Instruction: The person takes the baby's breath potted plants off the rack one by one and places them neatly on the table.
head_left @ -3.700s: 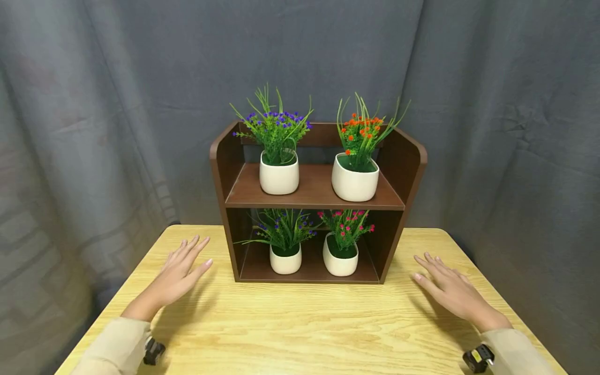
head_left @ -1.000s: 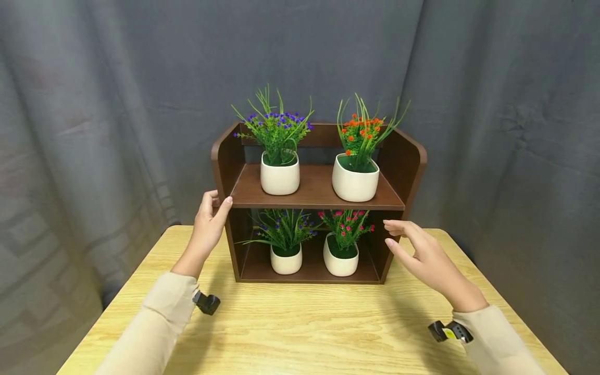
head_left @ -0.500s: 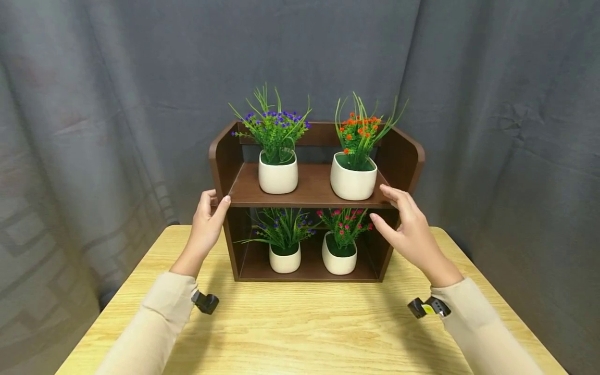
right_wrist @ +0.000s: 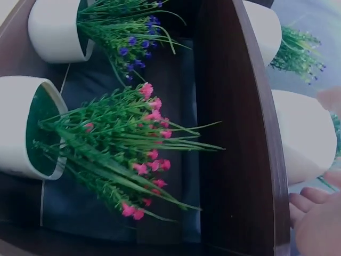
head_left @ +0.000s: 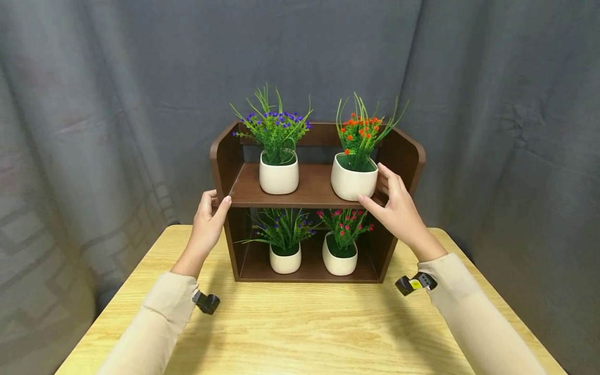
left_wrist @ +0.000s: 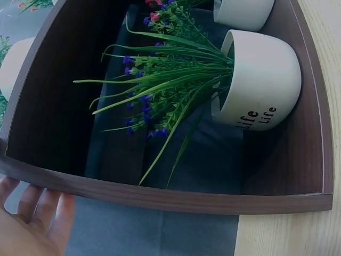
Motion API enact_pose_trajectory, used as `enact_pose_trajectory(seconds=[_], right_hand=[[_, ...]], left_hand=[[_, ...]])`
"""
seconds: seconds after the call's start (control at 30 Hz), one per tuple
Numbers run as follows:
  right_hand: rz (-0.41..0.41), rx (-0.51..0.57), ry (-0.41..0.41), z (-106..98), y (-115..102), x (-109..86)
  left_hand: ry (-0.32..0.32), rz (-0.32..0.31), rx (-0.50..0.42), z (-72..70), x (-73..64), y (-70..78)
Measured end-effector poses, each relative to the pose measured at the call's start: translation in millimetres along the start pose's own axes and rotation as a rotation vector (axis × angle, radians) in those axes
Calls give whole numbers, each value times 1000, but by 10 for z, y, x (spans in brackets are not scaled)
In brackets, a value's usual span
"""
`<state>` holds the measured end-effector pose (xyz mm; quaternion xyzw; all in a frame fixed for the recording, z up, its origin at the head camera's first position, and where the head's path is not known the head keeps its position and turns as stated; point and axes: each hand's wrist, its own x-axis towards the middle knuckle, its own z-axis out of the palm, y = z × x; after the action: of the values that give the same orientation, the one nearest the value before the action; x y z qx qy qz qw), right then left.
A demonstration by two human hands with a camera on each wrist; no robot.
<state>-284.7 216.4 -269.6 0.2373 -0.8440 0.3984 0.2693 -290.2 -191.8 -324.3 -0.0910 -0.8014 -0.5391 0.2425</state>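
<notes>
A dark brown two-tier shelf (head_left: 309, 203) stands on the table, with two white flower pots on each tier. My left hand (head_left: 207, 221) holds its left side panel, thumb on the front edge and fingers along the outside. In the left wrist view those fingers (left_wrist: 45, 213) lie against the panel. My right hand (head_left: 398, 211) is at the upper right pot of orange flowers (head_left: 353, 179), thumb tip at its lower front and fingers beside its right wall. The right wrist view shows the right fingers (right_wrist: 303, 202) close to that white pot (right_wrist: 306, 138).
A pot of purple flowers (head_left: 279, 177) stands at the upper left. Below are another purple-flowered pot (head_left: 285, 260) and a pink-flowered pot (head_left: 340, 261). The wooden table (head_left: 300, 328) extends in front of the shelf, and a grey curtain (head_left: 300, 52) hangs behind.
My right hand has moved left and up from beside the shelf to the orange-flowered pot. Earlier my left hand came from over the table to the left panel; it has stayed there since.
</notes>
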Motion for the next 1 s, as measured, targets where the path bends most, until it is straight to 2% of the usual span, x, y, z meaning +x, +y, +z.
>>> enact_pose_trajectory(seconds=[0.37, 0.57, 0.83, 1.0], right_hand=[[205, 168, -88, -43, -4, 291], [304, 169, -141, -38, 7, 399], [367, 311, -171, -6, 28, 537], [369, 372, -175, 16, 52, 565]], left_hand=[[16, 11, 7, 11, 7, -13], [17, 25, -1, 9, 2, -9], [11, 4, 1, 8, 3, -2], [15, 8, 14, 13, 12, -19]])
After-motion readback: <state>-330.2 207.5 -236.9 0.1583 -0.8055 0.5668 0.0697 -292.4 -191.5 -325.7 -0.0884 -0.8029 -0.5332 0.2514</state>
